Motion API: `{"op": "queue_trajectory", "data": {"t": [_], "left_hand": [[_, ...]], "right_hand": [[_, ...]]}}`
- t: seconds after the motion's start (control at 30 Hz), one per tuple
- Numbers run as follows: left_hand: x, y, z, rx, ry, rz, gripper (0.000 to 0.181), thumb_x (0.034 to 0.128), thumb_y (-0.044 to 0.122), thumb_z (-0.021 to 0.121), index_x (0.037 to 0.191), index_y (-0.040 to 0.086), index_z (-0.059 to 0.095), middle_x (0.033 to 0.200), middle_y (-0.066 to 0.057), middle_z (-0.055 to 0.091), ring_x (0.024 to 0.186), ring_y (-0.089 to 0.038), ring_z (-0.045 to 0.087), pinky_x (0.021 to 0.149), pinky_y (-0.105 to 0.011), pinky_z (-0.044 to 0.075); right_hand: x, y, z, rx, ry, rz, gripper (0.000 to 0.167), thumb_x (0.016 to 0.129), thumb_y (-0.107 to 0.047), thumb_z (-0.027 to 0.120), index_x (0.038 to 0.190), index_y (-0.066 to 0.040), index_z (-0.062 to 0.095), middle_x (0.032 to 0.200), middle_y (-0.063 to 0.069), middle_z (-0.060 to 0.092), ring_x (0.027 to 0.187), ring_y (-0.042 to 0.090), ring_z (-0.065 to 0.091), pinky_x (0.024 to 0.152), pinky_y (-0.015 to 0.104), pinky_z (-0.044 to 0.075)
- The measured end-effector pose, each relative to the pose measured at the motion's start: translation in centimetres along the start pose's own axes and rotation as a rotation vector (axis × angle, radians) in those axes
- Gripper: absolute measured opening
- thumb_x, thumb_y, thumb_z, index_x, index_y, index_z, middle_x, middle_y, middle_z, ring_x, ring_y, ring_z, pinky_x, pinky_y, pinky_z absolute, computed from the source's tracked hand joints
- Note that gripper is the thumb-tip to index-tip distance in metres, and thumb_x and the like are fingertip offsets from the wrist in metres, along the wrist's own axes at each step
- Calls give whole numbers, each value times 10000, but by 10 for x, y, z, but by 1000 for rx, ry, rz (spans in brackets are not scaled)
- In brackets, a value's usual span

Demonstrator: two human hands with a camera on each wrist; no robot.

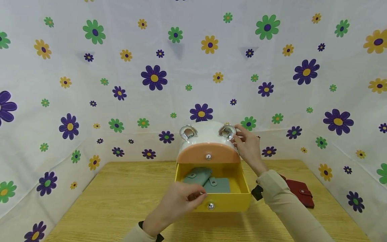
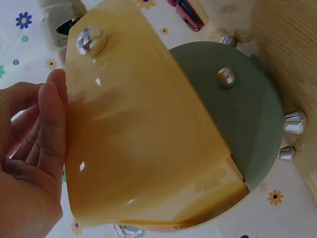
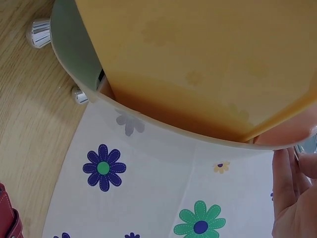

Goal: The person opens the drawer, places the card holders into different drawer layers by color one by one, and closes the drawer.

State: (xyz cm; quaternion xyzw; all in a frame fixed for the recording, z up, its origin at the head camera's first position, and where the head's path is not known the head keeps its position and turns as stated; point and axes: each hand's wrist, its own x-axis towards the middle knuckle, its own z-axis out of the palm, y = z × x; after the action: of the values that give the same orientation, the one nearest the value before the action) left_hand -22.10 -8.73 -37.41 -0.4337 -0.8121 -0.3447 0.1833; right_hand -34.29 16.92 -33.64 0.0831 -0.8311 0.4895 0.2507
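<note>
A small rounded cabinet [image 1: 208,132] with a white top and silver ring ears stands on the table. Its yellow drawer [image 1: 225,202] is pulled out. Two pale blue-green snap wallets lie inside: one wallet [image 1: 199,174] at the left, another wallet [image 1: 222,185] beside it. My left hand [image 1: 178,200] is at the drawer's front edge, with fairly straight fingers along it in the left wrist view; contact is hard to tell. With extended fingers, my right hand [image 1: 249,146] touches the cabinet's upper right side by the silver ear [image 1: 227,131].
A dark red wallet [image 1: 299,191] lies on the wooden table [image 1: 127,201], right of the cabinet. Above the yellow drawer is a closed peach drawer [image 1: 193,153]; below it, a green drawer [image 2: 237,109]. Flower-printed cloth [image 1: 121,107] encloses the back and sides.
</note>
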Motion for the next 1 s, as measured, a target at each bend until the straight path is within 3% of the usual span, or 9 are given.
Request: {"op": "queue_trajectory", "data": {"t": [0.3, 0.63, 0.87, 1.0], "left_hand": [[-9, 3, 21, 100, -64, 42, 41, 918, 159, 692, 892, 141, 718, 744, 102, 681, 642, 117, 492, 596, -30, 434], [-17, 2, 33, 198, -87, 60, 36, 916, 192, 697, 932, 160, 700, 755, 107, 664, 649, 108, 505, 617, 6, 407], [-22, -1, 43, 303, 41, 175, 78, 855, 152, 757, 906, 147, 698, 736, 99, 664, 609, 80, 552, 593, 16, 396], [-23, -2, 44, 332, 80, 221, 84, 843, 140, 764, 897, 145, 700, 736, 96, 665, 601, 72, 559, 587, 13, 394]], "right_hand": [[0, 1, -1, -8, -3, 2, 394, 991, -117, 561, 1381, -173, 546, 1223, 191, 658, 896, 284, 710, 739, 342, 600], [0, 0, 1, -10, 1, -6, 396, 992, -107, 560, 1383, -167, 546, 1223, 190, 661, 898, 294, 712, 755, 365, 598], [-2, 0, 1, -6, 0, -5, 405, 993, -110, 563, 1394, -149, 536, 1232, 198, 655, 909, 307, 711, 767, 384, 596], [-1, 0, 1, -8, 3, -10, 403, 992, -109, 564, 1392, -150, 538, 1230, 198, 657, 910, 308, 714, 762, 381, 596]]}}
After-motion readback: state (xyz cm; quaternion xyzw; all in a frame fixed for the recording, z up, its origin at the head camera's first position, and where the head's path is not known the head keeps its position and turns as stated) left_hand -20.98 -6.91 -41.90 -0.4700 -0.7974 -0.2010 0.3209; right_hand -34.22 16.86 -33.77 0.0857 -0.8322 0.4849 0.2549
